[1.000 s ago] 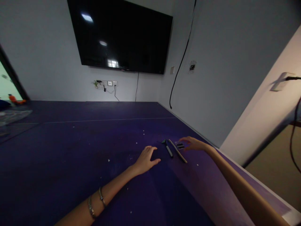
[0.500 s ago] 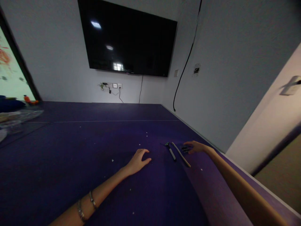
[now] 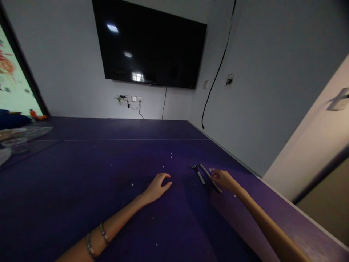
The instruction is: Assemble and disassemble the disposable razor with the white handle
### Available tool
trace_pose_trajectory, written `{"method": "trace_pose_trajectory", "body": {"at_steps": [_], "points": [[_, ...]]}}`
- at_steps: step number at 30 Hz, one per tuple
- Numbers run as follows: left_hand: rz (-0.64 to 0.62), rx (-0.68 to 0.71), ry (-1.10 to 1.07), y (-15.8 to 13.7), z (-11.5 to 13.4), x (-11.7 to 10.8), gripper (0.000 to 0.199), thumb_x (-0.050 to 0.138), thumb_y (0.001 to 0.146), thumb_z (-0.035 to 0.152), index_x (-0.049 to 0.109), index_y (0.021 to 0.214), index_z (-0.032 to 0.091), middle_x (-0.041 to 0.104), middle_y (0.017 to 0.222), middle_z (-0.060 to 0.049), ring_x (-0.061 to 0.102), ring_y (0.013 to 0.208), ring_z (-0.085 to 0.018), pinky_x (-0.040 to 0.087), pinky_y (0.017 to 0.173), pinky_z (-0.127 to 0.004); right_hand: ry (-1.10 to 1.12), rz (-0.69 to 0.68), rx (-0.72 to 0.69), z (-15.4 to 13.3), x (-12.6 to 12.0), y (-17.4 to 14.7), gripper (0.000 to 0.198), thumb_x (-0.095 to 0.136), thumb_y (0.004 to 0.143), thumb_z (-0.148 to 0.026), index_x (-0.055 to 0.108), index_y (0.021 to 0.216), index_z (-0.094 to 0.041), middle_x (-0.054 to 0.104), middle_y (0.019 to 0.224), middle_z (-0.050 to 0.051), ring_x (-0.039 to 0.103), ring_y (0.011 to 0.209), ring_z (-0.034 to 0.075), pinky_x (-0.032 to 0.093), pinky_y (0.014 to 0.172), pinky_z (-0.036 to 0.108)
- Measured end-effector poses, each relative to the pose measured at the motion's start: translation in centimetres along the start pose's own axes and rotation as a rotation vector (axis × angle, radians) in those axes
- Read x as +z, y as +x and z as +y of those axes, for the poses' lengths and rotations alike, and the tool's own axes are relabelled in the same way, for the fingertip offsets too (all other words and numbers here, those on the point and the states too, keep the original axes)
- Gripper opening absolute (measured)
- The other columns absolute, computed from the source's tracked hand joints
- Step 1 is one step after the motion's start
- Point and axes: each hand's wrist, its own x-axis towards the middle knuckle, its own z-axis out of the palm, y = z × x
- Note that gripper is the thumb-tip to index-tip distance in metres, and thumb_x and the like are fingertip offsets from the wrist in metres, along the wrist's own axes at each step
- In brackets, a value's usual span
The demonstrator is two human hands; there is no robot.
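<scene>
Right hand (image 3: 227,181) pinches a small clear packet (image 3: 211,170) above a purple surface (image 3: 109,163)

The purple surface fills most of the lower view, running back to a grey wall (image 3: 60,54). On that wall hangs a large dark television (image 3: 152,43); a small mark sits at the middle of its lower edge, too small to read. At far left a bright greenish panel (image 3: 19,87) bears blurred red-orange marks that cannot be made out as writing.

The left hand (image 3: 156,188) is free, thumb and fingers parted in a loose curve over the middle of the surface; two bracelets (image 3: 104,233) circle that forearm. The right hand has its fingertips drawn together on the small clear packet, most of which they hide.

A black cable (image 3: 222,60) dangles down the side wall, well apart from both hands. Crumpled clear plastic (image 3: 38,131) lies at the left edge of the surface. A thin, pale curved strip (image 3: 205,170) lies beneath the right fingertips in this view, part of it covered; touching or apart cannot be told. Just left of it, about parallel, lies a razor (image 3: 201,177) with a grey handle, its head pointing away from the person. Smallest are the white flecks (image 3: 132,185) scattered around the left hand.
</scene>
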Motion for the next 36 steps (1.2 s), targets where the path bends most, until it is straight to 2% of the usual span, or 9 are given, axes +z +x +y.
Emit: {"method": "trace_pose_trajectory", "body": {"at_steps": [5, 15, 20, 25, 27, 31, 36], "points": [[-0.011, -0.011, -0.006, -0.2, 0.1, -0.2, 0.022, 0.052, 0.083, 0.029, 0.056, 0.102, 0.018, 0.061, 0.105, -0.006, 0.055, 0.101, -0.018, 0.041, 0.093, -0.034, -0.090, 0.025, 0.057, -1.2, 1.3, -0.9, 0.026, 0.053, 0.075, -0.035, 0.066, 0.090, -0.019, 0.069, 0.082, 0.009, 0.065, 0.075, 0.023, 0.039, 0.059, 0.025], [-0.014, -0.029, -0.010, -0.5, -0.4, -0.2, 0.021, 0.052, 0.083, 0.030, 0.057, 0.101, 0.019, 0.063, 0.103, -0.006, 0.057, 0.098, -0.018, 0.042, 0.090, -0.035, -0.116, 0.019, 0.096, -1.9, 2.0, -0.5, 0.021, 0.048, 0.076, -0.023, 0.067, 0.083, -0.017, 0.069, 0.083, 0.010, 0.065, 0.080, 0.021, 0.038, 0.061, 0.023], [-0.011, -0.023, -0.013, -0.6, -0.2, -0.4, 0.020, 0.052, 0.083, 0.029, 0.057, 0.100, 0.019, 0.063, 0.102, -0.006, 0.057, 0.098, -0.018, 0.042, 0.090, -0.034, -0.128, 0.026, 0.118, -2.4, 1.9, -0.5, 0.021, 0.050, 0.076, -0.024, 0.067, 0.085, -0.017, 0.070, 0.084, 0.009, 0.065, 0.079, 0.020, 0.037, 0.061, 0.022], [0.001, -0.019, 0.012, -0.8, -0.6, -1.2, 0.021, 0.051, 0.083, 0.028, 0.057, 0.100, 0.018, 0.062, 0.103, -0.007, 0.056, 0.099, -0.018, 0.041, 0.091, -0.034, -0.184, 0.065, 0.132, -3.6, 0.6, -0.7, 0.028, 0.045, 0.081, -0.031, 0.068, 0.089, -0.018, 0.069, 0.085, 0.012, 0.065, 0.077, 0.024, 0.039, 0.059, 0.026], [0.017, -0.017, 0.044, -0.8, -1.4, -1.7, 0.020, 0.050, 0.083, 0.027, 0.057, 0.100, 0.018, 0.061, 0.103, -0.007, 0.055, 0.100, -0.018, 0.041, 0.092, -0.035, -0.223, 0.109, 0.102, -4.6, -0.1, -0.5, 0.029, 0.042, 0.082, -0.032, 0.067, 0.091, -0.019, 0.068, 0.089, 0.012, 0.065, 0.080, 0.025, 0.040, 0.060, 0.027], [0.068, -0.072, 0.142, -0.7, -3.6, -3.2, 0.020, 0.051, 0.081, 0.023, 0.057, 0.098, 0.016, 0.061, 0.103, -0.008, 0.054, 0.101, -0.019, 0.040, 0.094, -0.036, -0.192, 0.158, -0.054, -7.4, -0.3, 0.4, 0.032, 0.040, 0.084, -0.030, 0.065, 0.101, -0.019, 0.064, 0.105, 0.011, 0.062, 0.089, 0.023, 0.044, 0.070, 0.028], [0.089, -0.177, 0.350, -1.1, -6.2, -5.7, 0.025, 0.048, 0.081, 0.021, 0.056, 0.104, 0.014, 0.059, 0.111, -0.010, 0.052, 0.106, -0.020, 0.039, 0.096, -0.034, -0.123, 0.103, -0.302, -10.5, 2.8, 1.9, 0.040, 0.042, 0.083, -0.026, 0.058, 0.117, -0.011, 0.054, 0.122, 0.016, 0.054, 0.110, 0.024, 0.038, 0.093, 0.030]]}}
